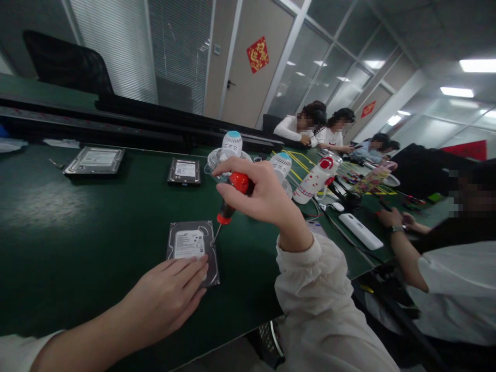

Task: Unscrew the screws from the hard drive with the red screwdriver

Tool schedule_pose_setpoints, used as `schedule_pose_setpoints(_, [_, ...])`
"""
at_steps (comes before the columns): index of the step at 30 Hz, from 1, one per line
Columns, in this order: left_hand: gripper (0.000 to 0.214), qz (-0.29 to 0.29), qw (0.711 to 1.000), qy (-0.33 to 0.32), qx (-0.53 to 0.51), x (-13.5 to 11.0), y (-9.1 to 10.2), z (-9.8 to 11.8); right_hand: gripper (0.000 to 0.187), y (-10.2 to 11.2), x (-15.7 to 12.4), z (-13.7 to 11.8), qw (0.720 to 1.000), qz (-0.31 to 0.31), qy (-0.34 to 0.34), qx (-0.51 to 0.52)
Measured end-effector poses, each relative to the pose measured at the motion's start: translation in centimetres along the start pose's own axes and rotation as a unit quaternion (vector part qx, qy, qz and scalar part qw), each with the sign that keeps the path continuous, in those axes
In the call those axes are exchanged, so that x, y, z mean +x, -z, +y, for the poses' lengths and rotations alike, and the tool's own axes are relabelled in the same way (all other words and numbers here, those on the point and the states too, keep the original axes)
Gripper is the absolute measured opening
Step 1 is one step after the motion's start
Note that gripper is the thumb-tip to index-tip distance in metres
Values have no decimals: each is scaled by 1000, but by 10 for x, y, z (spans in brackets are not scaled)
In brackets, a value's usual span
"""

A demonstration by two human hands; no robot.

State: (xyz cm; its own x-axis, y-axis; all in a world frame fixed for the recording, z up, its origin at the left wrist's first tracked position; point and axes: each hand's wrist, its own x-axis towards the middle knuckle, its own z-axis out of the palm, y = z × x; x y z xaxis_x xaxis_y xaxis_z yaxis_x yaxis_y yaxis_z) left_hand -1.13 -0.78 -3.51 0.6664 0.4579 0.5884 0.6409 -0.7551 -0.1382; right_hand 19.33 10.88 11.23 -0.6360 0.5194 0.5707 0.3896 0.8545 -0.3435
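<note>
A hard drive (189, 243) with a white label lies flat on the green table (77, 243) in front of me. My left hand (166, 297) rests on its near edge, fingers stretched flat, pressing it down. My right hand (259, 194) is closed round the red handle of a screwdriver (228, 204). The screwdriver stands nearly upright, its tip on the drive's right edge.
Two more hard drives (95, 160) (184, 171) lie farther back on the table. White fans (231, 144), a white power strip (360, 231) and cables sit to the right. A co-worker's arm (403, 248) rests at the right; other people sit at the far end.
</note>
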Motion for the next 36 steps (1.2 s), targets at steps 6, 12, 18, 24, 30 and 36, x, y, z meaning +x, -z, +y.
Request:
schedule_pose_setpoints(6, [46,8,1000,1,-15,0,-1,1,31,1,0,1,1000,-12,6,12])
schedule_pose_setpoints(12, [43,12,1000,9,-14,-2,-2,2,27,2,1,0,1000,-11,7,2])
schedule_pose_setpoints(18, [42,4,1000,1,-16,-2,-2,0,23,6,0,-3,999,-35,-26,1])
schedule_pose_setpoints(24, [44,5,1000,7,-21,-1,-2,2,14,10,0,-3,999,-37,-4,1])
schedule_pose_setpoints(30, [42,4,1000,3,-20,-2,-2,1,15,11,0,-2,999,-42,15,-8])
schedule_pose_setpoints(36, [40,-3,1000,6,-23,-2,-2,0,20,10,-1,0,999,-35,-16,-38])
